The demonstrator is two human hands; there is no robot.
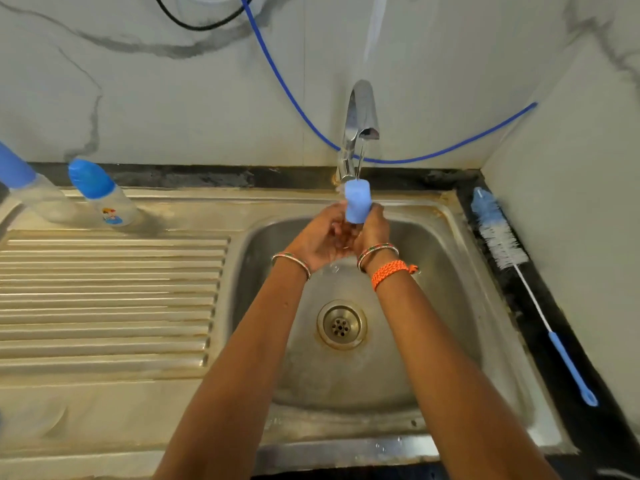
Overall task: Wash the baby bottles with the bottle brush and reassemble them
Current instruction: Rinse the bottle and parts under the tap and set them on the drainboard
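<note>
Head view: both hands, left (320, 233) and right (372, 226), pinch a wet blue cap (358, 205) under the tap (360, 112); slick, it could slip into the sink (446, 258) below them.

**Room and obstacles around the sink**

The basin (433, 306) lay open around the drain (341, 324), below both forearms. Its upper middle was taken by the left hand (320, 237) and right hand (372, 230), which gripped a blue cap (357, 202) under the tap (360, 123). The ribbed drainboard (104, 299) offered a broad flat way on the left. At its far edge two capped bottles (100, 195) stood close together. The bottle brush (512, 268) lay along the narrow dark ledge (540, 306) on the right, hard against the wall.
</note>
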